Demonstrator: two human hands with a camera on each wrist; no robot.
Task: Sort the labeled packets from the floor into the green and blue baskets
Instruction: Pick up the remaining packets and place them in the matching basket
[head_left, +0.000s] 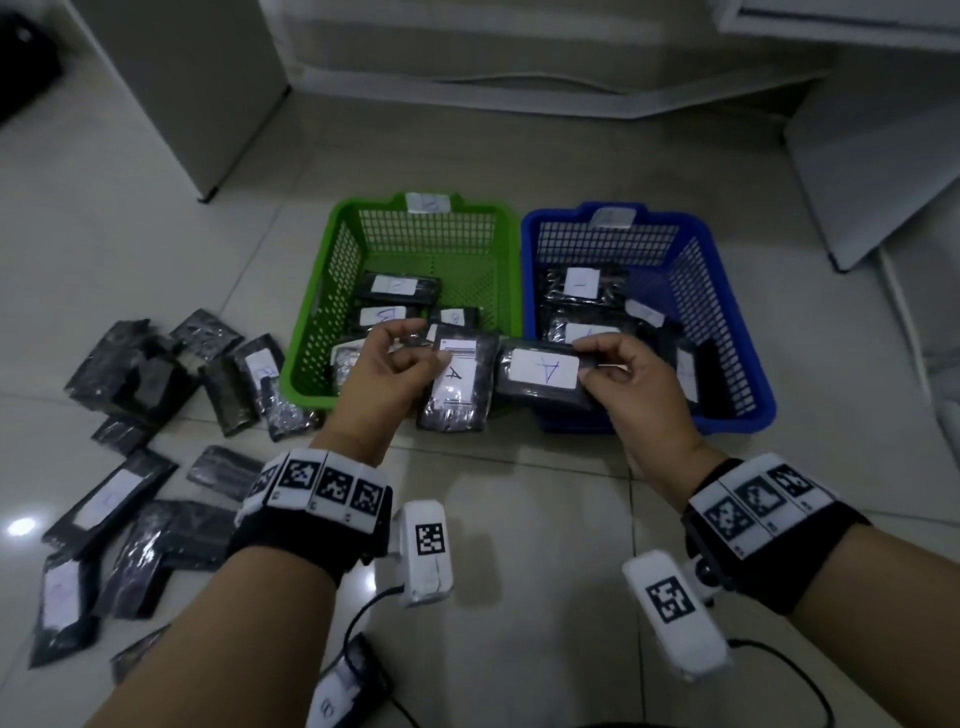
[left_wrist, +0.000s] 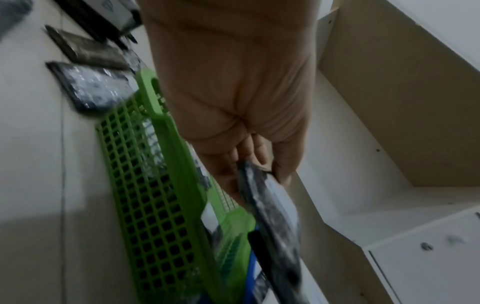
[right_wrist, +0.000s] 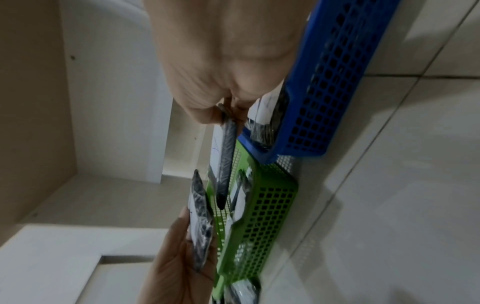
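A green basket (head_left: 311, 332) and a blue basket (head_left: 727, 322) stand side by side on the tiled floor (head_left: 519, 519), each holding several dark, white-labelled packets. Above their near rims, the left hand (head_left: 387, 371) pinches an upright packet marked "A" (head_left: 460, 384), fingers curled round its edge, while the right hand (head_left: 631, 376) pinches a second "A" packet (head_left: 543, 374), held level. Both forearms reach forward. More unsorted packets (head_left: 130, 467) lie scattered on the floor left of the green basket.
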